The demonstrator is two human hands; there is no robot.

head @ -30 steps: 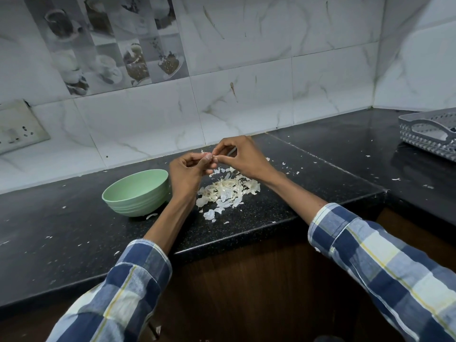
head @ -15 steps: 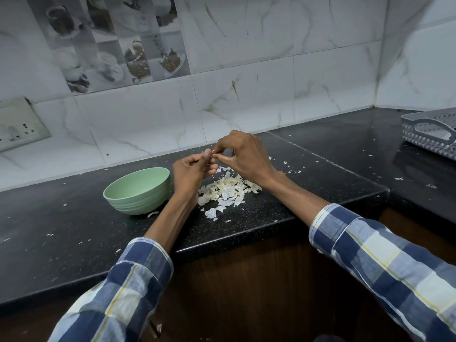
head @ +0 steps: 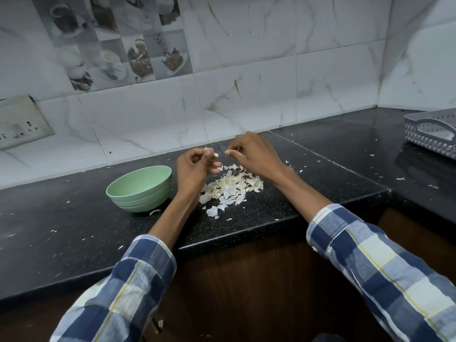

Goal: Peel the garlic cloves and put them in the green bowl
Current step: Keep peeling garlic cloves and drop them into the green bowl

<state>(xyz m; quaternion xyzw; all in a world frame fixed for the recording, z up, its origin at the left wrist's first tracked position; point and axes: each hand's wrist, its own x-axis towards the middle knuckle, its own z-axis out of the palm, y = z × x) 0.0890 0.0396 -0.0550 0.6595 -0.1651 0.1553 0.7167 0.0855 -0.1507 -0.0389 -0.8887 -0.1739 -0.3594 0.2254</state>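
Observation:
My left hand (head: pixel 195 169) pinches a small garlic clove (head: pixel 211 153) between thumb and fingertips, held above the black counter. My right hand (head: pixel 254 154) hovers just to the right of it, a small gap between them, its fingers curled with thumb and forefinger pinched together; whether a shred of skin sits between them I cannot tell. Under both hands lies a heap of white garlic peels (head: pixel 232 187). The green bowl (head: pixel 140 188) stands on the counter left of my left hand; its inside is hidden from this angle.
The black counter (head: pixel 61 225) carries scattered peel flecks and ends at a front edge above a brown cabinet. A grey perforated basket (head: pixel 431 132) stands at the far right. A switch plate (head: pixel 19 122) is on the tiled wall at the left.
My hands were together on the clove; the right hand has pulled away to the right, leaving the clove in my left hand. Both hands sit slightly higher.

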